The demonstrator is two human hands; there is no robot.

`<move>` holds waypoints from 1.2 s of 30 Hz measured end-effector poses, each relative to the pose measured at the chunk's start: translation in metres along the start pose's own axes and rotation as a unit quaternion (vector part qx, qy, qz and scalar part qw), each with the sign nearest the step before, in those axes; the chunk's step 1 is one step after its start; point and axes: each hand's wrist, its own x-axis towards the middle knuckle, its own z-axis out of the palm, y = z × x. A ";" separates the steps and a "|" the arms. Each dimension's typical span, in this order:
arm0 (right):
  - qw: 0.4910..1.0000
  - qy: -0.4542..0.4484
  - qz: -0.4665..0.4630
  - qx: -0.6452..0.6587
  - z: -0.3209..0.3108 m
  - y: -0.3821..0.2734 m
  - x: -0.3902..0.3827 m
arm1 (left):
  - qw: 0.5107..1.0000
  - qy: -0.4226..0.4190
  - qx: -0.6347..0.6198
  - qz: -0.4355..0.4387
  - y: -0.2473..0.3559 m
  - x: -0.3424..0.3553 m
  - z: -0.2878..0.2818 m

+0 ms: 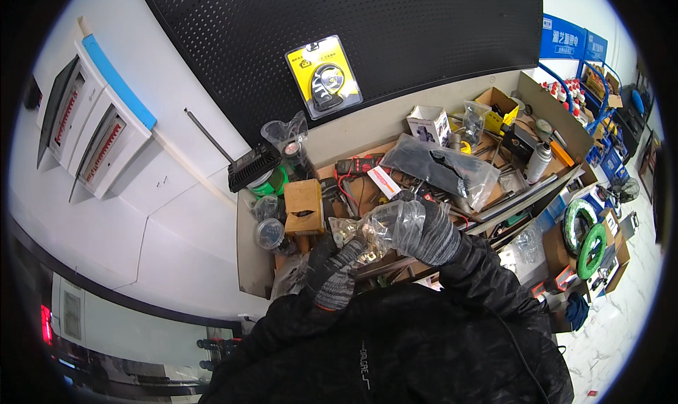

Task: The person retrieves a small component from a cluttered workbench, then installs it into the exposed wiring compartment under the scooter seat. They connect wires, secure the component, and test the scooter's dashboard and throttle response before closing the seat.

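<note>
Both my hands wear grey and black knit work gloves. Between them is a clear plastic bag (378, 231) with small shiny metal parts inside, some of them brass-coloured. My left hand (333, 275) is closed on the bag's lower left part, near the metal pieces. Bunched plastic on the right side is gripped by my right hand (436, 236). The bag is held over the front of a cluttered workbench tray (332, 141). Just beyond my left hand stands a brown cardboard box (304, 205) with a torn opening. A white and red small box (381, 182) lies beyond the bag.
A large clear bag with a dark item (441, 165) covers tools in the tray. A spray can (539, 162) stands at the right, a lidded plastic tub (270, 233) at the left. Behind rises a black pegboard (424, 44) with a packaged lock (326, 86). Green rings (592, 251) sit lower right.
</note>
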 end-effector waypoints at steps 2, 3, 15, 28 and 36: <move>0.994 -0.005 0.050 0.093 0.002 -0.001 -0.001 | 1.000 0.002 0.013 0.022 0.003 0.000 0.004; 0.993 -0.011 0.059 0.104 0.003 -0.001 -0.002 | 1.000 0.001 -0.003 0.022 0.004 0.000 0.006; 0.910 -0.046 0.054 0.408 0.015 0.016 -0.010 | 0.982 -0.026 0.163 0.094 0.013 -0.005 0.009; 0.998 -0.040 0.017 -0.041 0.014 -0.001 -0.010 | 0.961 -0.013 0.213 0.174 -0.010 -0.013 -0.003; 0.997 -0.026 0.005 -0.078 0.012 0.004 -0.024 | 0.994 0.006 0.083 0.065 -0.011 -0.010 0.012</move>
